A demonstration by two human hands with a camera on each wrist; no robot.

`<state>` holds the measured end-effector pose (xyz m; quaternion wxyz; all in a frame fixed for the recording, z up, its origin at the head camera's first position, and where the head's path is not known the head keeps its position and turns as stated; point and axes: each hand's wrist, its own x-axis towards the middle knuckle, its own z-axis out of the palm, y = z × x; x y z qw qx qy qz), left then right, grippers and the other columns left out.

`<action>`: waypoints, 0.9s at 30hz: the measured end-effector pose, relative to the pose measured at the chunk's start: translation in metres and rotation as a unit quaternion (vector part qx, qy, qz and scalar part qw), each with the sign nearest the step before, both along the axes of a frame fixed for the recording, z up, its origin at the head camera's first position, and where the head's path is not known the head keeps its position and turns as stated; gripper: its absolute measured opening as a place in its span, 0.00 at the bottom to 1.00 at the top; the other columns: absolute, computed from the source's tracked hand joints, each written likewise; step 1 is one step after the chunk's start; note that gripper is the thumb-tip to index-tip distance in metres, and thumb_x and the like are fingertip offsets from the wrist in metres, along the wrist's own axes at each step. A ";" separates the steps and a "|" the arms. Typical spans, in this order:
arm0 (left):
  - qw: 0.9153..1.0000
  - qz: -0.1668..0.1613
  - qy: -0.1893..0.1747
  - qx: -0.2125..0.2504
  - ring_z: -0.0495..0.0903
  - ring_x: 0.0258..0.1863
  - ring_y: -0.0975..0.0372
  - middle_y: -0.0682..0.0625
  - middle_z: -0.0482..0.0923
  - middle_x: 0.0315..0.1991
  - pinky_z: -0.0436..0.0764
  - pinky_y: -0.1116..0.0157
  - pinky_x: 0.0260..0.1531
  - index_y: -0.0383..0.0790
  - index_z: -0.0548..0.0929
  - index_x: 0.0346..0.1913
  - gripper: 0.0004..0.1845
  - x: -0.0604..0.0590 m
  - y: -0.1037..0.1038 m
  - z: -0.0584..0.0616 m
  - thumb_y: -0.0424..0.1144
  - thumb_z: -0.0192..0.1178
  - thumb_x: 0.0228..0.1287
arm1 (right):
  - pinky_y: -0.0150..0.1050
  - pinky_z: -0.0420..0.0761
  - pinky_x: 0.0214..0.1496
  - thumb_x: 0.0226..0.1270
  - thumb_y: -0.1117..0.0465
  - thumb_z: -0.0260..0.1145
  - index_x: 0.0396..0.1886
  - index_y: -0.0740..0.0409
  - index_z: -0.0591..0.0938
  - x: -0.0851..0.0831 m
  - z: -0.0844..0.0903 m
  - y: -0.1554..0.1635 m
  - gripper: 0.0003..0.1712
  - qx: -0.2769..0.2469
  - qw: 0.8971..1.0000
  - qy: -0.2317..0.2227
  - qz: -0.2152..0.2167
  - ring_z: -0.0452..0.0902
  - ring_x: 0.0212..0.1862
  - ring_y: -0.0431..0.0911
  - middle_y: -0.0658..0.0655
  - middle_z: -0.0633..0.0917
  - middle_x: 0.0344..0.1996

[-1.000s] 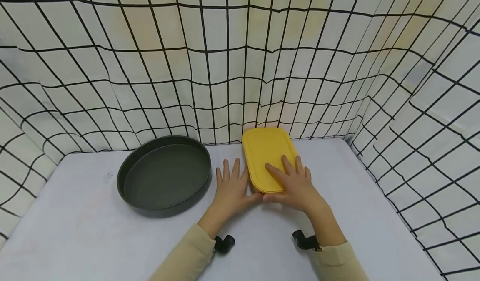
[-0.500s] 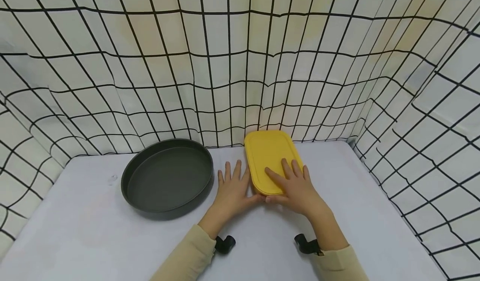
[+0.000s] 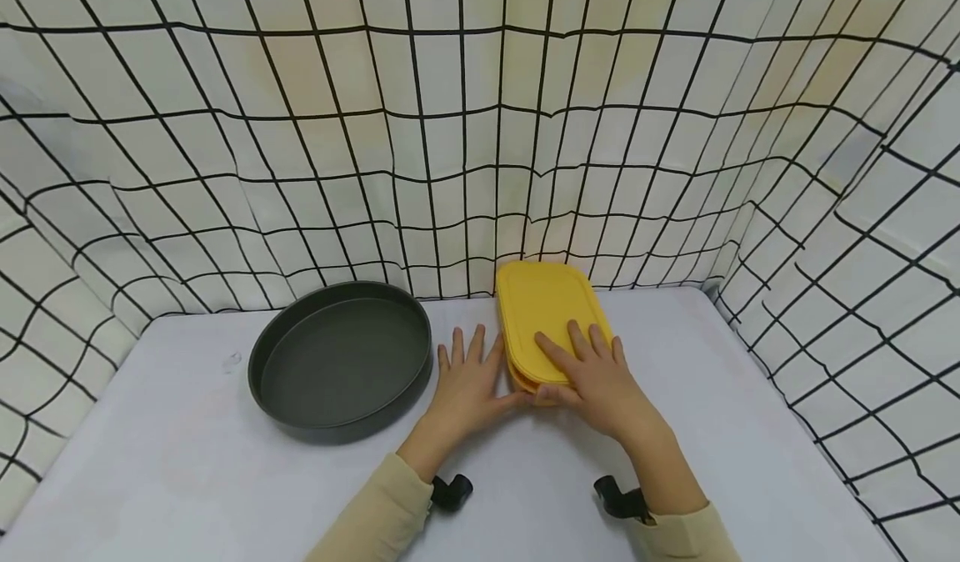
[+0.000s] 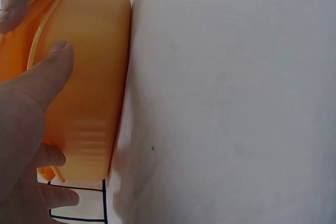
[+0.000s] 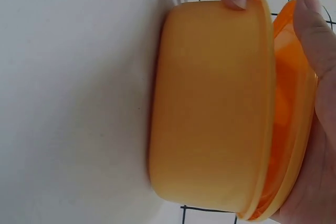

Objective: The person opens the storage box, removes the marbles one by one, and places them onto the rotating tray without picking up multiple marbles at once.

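Note:
A yellow rectangular lid (image 3: 543, 308) sits on an orange food container (image 5: 212, 103) near the back wall of the table. Its near edge is tilted up, leaving a gap above the rim that shows in both wrist views. My right hand (image 3: 603, 391) holds the lid, fingers spread over its top and thumb at the raised near edge. Beside the container's left side my left hand (image 3: 465, 391) has straight, spread fingers. Its thumb (image 4: 55, 72) touches the container's near wall, just below the rim. The container's inside is mostly hidden under the lid.
A dark grey round pan (image 3: 341, 362) stands left of the left hand. Black wire grid (image 3: 465, 170) over white sheeting walls in the back and sides of the white table (image 3: 195, 454).
The lid's near edge has risen off the container's rim under the right hand, opening a gap. The left hand keeps its place on the container. The head view has shifted slightly.

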<state>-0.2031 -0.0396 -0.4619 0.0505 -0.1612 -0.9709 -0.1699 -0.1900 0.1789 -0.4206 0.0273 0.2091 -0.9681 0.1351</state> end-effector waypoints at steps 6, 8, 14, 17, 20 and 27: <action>1.000 -0.004 -0.004 0.011 0.46 0.74 0.30 0.33 0.53 0.76 0.49 0.29 0.68 0.46 0.57 0.79 0.57 0.000 0.001 0.000 0.76 0.60 0.52 | 0.70 0.57 0.71 0.69 0.31 0.54 0.77 0.34 0.62 0.001 0.008 0.004 0.39 -0.017 1.000 0.012 0.004 0.52 0.75 0.69 0.66 0.60 0.76; 1.000 -0.005 -0.009 0.015 0.46 0.74 0.30 0.33 0.53 0.77 0.48 0.29 0.68 0.45 0.57 0.78 0.57 0.001 0.001 0.000 0.76 0.61 0.52 | 0.70 0.61 0.69 0.70 0.31 0.53 0.77 0.33 0.61 0.003 0.011 0.005 0.38 -0.028 1.000 0.008 0.000 0.53 0.75 0.69 0.65 0.61 0.76; 1.000 -0.010 -0.003 0.021 0.46 0.74 0.29 0.32 0.53 0.76 0.49 0.28 0.67 0.45 0.57 0.78 0.57 0.000 0.001 0.000 0.74 0.62 0.52 | 0.69 0.68 0.64 0.74 0.37 0.53 0.78 0.33 0.60 0.008 0.023 0.007 0.35 -0.050 0.999 0.004 -0.012 0.56 0.75 0.66 0.63 0.62 0.76; 1.000 -0.008 -0.005 0.021 0.46 0.74 0.29 0.33 0.53 0.76 0.50 0.28 0.66 0.45 0.57 0.78 0.57 0.000 0.001 0.001 0.75 0.62 0.52 | 0.66 0.70 0.65 0.75 0.40 0.55 0.78 0.35 0.60 0.009 0.029 0.009 0.34 -0.057 0.998 0.016 -0.002 0.60 0.74 0.62 0.60 0.64 0.75; 1.000 -0.002 -0.012 0.023 0.46 0.74 0.30 0.33 0.53 0.76 0.49 0.28 0.66 0.46 0.58 0.78 0.57 0.000 0.001 0.002 0.75 0.62 0.52 | 0.60 0.73 0.65 0.76 0.46 0.58 0.77 0.37 0.62 0.009 0.035 0.013 0.33 -0.065 0.997 0.045 0.019 0.66 0.72 0.57 0.56 0.68 0.73; 0.999 -0.001 -0.017 0.034 0.45 0.74 0.30 0.33 0.53 0.76 0.48 0.28 0.67 0.45 0.59 0.78 0.56 0.000 0.000 0.002 0.74 0.64 0.52 | 0.53 0.78 0.61 0.76 0.62 0.58 0.74 0.45 0.67 0.009 0.040 0.022 0.29 -0.096 0.989 0.116 0.001 0.78 0.62 0.55 0.56 0.78 0.65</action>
